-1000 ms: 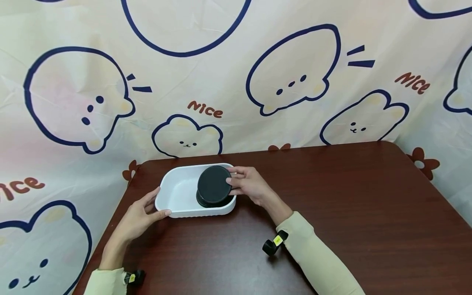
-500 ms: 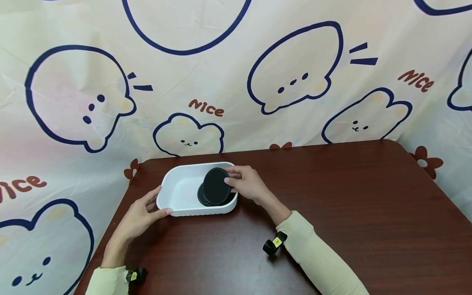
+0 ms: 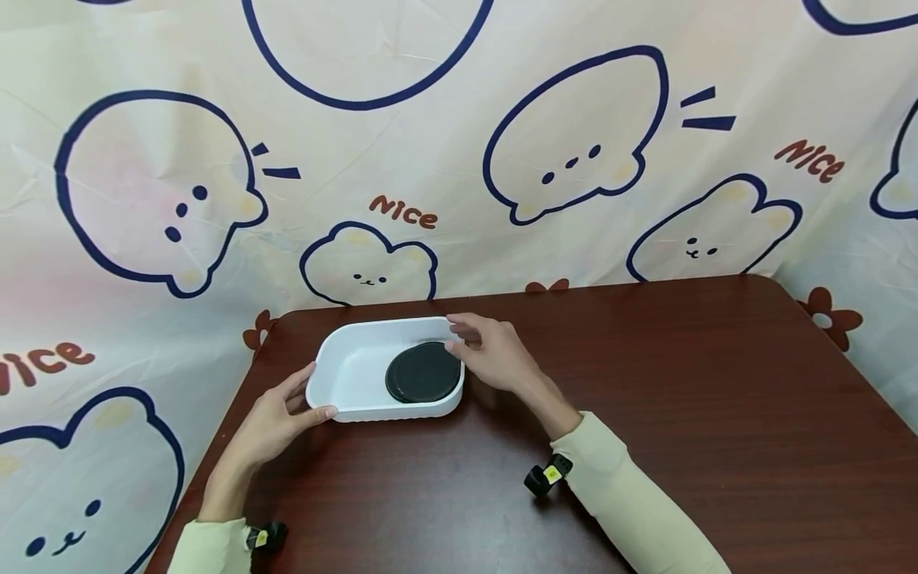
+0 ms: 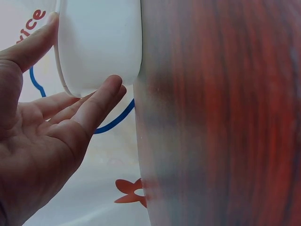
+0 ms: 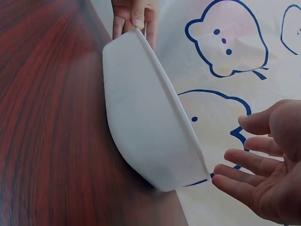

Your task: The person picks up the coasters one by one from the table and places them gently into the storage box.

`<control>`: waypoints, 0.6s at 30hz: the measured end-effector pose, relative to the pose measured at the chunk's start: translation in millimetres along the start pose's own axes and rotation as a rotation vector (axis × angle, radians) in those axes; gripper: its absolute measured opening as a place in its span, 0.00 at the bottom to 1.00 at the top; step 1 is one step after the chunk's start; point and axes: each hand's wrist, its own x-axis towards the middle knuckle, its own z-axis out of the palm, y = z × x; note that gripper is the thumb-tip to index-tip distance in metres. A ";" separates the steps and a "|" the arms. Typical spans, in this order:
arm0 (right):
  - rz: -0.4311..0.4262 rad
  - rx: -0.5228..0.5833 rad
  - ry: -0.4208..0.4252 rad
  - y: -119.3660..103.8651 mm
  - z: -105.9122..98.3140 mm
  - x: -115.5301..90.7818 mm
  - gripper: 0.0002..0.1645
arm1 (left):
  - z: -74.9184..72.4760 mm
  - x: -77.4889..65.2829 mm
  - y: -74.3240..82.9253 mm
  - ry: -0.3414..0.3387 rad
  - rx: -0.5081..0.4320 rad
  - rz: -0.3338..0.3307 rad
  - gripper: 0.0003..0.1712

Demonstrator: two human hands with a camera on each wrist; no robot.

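A white oblong tray (image 3: 351, 375) with rounded corners sits at the back left of the table. My left hand (image 3: 268, 422) holds its left end. In the left wrist view the thumb lies at the rim and the fingers (image 4: 101, 101) lie against the end wall. Inside the tray's right half lie black round discs (image 3: 426, 373), one overlapping another. My right hand (image 3: 495, 351) hovers at the tray's right end, fingers relaxed and holding nothing. In the right wrist view its fingertips (image 5: 221, 181) are close to the rim. The discs are hidden by the tray wall there.
The dark brown wooden table (image 3: 610, 399) extends to the right and front of the tray. Behind its back edge hangs a pale curtain (image 3: 459, 159) with cartoon bears. Black wrist cameras (image 3: 548, 476) sit at both sleeves.
The black disc my right hand was holding tilted has been laid down in the tray and let go. The right hand has drawn slightly away to the right. My left hand keeps its hold.
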 end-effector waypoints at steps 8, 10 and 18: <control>0.022 0.009 0.037 15.8 -26.3 -8.0 0.25 | 0.0 0.0 -1.2 0.001 0.007 -0.003 0.60; 0.034 0.000 0.040 20.7 -33.1 -10.5 0.24 | -0.5 -0.3 -1.8 0.001 0.008 -0.004 0.60; 0.054 -0.038 0.056 39.1 -60.1 -23.1 0.24 | -0.9 -2.0 -3.2 -0.012 -0.003 -0.010 0.60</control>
